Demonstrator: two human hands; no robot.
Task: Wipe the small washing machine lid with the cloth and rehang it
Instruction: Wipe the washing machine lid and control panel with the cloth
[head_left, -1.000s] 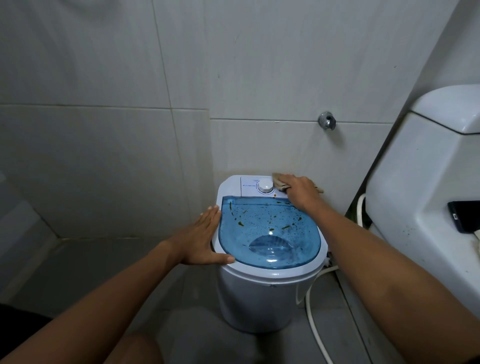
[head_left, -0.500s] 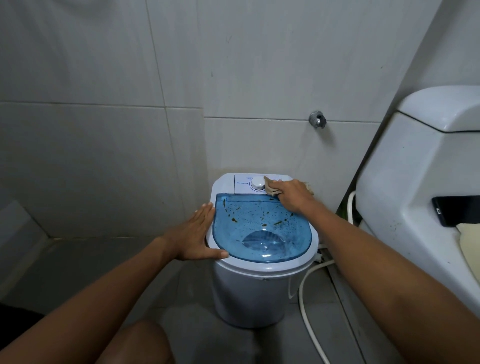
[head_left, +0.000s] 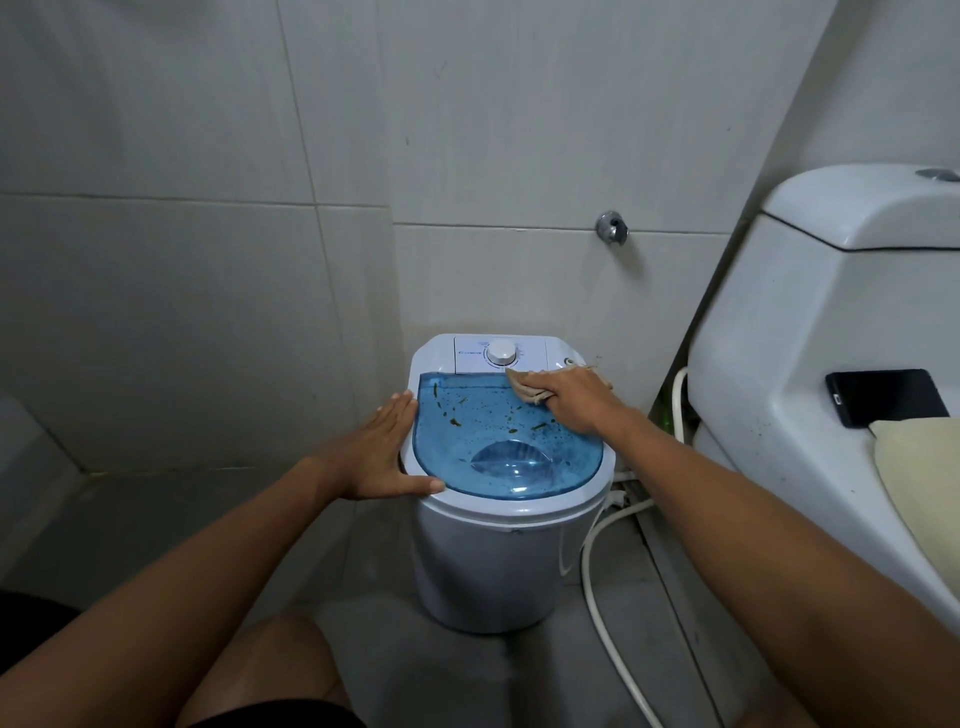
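A small white washing machine (head_left: 488, 561) stands on the floor against the tiled wall. Its clear blue lid (head_left: 498, 441) is speckled with brown flecks. My right hand (head_left: 574, 400) presses a beige cloth (head_left: 524, 384) onto the lid's far right corner, just below the white dial (head_left: 501, 353). My left hand (head_left: 382, 447) lies flat and open against the machine's left rim, thumb along the front edge. Most of the cloth is hidden under my right hand.
A white toilet cistern (head_left: 831, 322) stands close on the right, with a black phone (head_left: 888, 397) and a cream towel (head_left: 924, 478) on it. A white hose (head_left: 597, 561) curls on the floor beside the machine. A chrome wall fitting (head_left: 612, 227) sits above. My knee (head_left: 270, 670) is below.
My right hand has slid the cloth from the control panel by the dial down onto the blue lid's far right corner. My left hand has kept its place on the left rim.
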